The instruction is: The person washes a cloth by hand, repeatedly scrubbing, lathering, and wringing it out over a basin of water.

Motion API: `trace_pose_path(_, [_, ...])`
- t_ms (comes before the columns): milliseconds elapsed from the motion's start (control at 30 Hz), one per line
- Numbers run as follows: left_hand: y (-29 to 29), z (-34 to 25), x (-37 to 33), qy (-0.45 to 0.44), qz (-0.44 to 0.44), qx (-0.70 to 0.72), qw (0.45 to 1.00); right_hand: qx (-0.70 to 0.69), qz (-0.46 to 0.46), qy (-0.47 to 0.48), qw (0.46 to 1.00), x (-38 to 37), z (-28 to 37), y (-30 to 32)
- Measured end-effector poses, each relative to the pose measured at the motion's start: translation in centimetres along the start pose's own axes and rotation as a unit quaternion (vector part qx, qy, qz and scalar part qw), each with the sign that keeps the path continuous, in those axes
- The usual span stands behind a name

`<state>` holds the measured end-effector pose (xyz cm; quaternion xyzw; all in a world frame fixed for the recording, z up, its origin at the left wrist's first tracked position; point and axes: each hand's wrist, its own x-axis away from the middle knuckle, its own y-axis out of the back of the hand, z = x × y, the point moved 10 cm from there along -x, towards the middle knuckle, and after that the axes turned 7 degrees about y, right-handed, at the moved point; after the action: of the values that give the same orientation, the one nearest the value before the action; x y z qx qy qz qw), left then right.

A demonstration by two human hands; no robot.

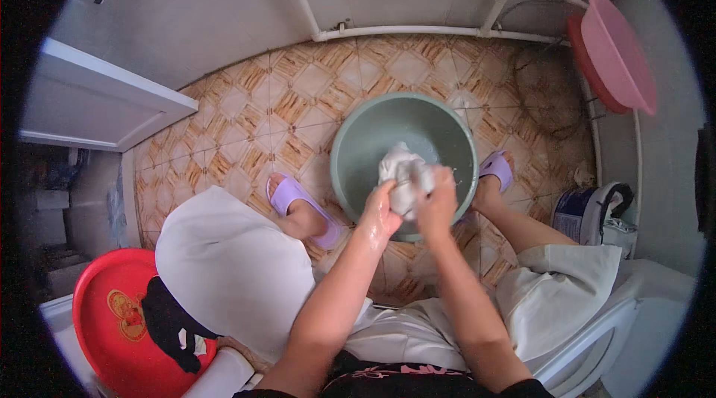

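A bunched white cloth (401, 171) is held over the near half of a large grey-green basin (361, 134); whether it is a garment or a towel I cannot tell. My left hand (381, 210) grips the cloth from its near left side, and its skin looks wet. On the other side my right hand (438, 204) is closed on the cloth, a little smeared by motion. Both hands are close together, above the basin's near rim. The basin's bottom is partly hidden by the cloth, and the water level is hard to make out.
My feet in purple slippers (301, 202) flank the basin on the patterned tile floor (313, 85). At lower left, a red basin (104, 323) holds a black garment (170, 323). A pink basin (615, 47) leans on the right wall above a blue-and-white container (582, 211). White pipes (403, 29) line the back wall.
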<state>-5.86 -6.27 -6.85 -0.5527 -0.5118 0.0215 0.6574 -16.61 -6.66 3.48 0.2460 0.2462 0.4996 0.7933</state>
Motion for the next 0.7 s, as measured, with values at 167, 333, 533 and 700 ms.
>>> trace_pose_path(167, [1.0,1.9,0.5,0.042,-0.021,0.018,0.999,0.06,0.107,0.026,0.992,0.2,0.6,-3.8])
trace_pose_path(333, [2.3,0.8,-0.5,-0.001,-0.023,0.0,1.0,0.021,0.045,-0.125,0.991,-0.9,-2.6,-1.4])
trace_pose_path(533, [2.8,-0.4,0.1,0.006,0.038,-0.014,0.999,0.078,0.128,0.034,0.988,1.8,2.3,-6.3])
trace_pose_path(700, [-0.1,-0.8,0.3,-0.023,-0.002,-0.131,0.991,0.006,-0.011,-0.14,0.99,-0.3,-3.8,-0.6])
